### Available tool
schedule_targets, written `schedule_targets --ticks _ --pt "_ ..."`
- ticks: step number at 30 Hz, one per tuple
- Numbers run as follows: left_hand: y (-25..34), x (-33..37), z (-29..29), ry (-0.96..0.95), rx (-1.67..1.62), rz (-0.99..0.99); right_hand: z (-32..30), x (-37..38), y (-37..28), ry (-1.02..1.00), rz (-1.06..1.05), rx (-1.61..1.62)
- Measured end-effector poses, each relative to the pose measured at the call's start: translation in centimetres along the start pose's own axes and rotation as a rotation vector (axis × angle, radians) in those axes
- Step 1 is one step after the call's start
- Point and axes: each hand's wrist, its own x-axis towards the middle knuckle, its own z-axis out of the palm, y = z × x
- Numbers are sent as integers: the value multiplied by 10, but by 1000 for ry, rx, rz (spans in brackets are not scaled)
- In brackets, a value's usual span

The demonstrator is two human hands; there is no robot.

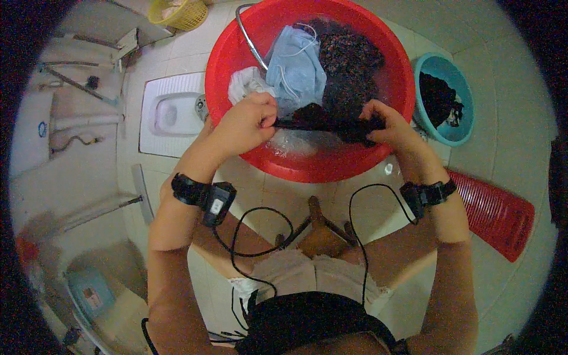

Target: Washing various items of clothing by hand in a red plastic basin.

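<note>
A large red basin (307, 171) holds water and laundry in front of me. My left hand (257, 118) is closed on one end of a black piece of cloth (316, 121). Over by the basin's right side, my right hand (387, 124) grips the other end, so the cloth spans between them above the water. Just beyond it lies a light blue garment (296, 65) with a pale drawstring. A white cloth (245, 83) sits beside it at the left. Dark speckled fabric (349, 59) fills the basin's far right part.
A teal basin (464, 112) with dark clothes stands at the right, above a red washboard (494, 216). Left of the red basin is a squat toilet (168, 115). A yellow basket (192, 18) stands far left. Black cables (260, 254) hang from my wristbands; a metal hose (251, 44) enters the basin.
</note>
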Motion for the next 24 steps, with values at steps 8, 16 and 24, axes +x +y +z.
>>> schedule_targets --ticks 8,16,24 --pt "-116 22 124 -146 186 -108 10 80 176 126 91 -1024" --pt "-154 68 262 -702 608 -504 41 121 277 -265 507 -1408" --pt "-168 77 226 -614 -217 -917 0 122 180 108 29 -1090"
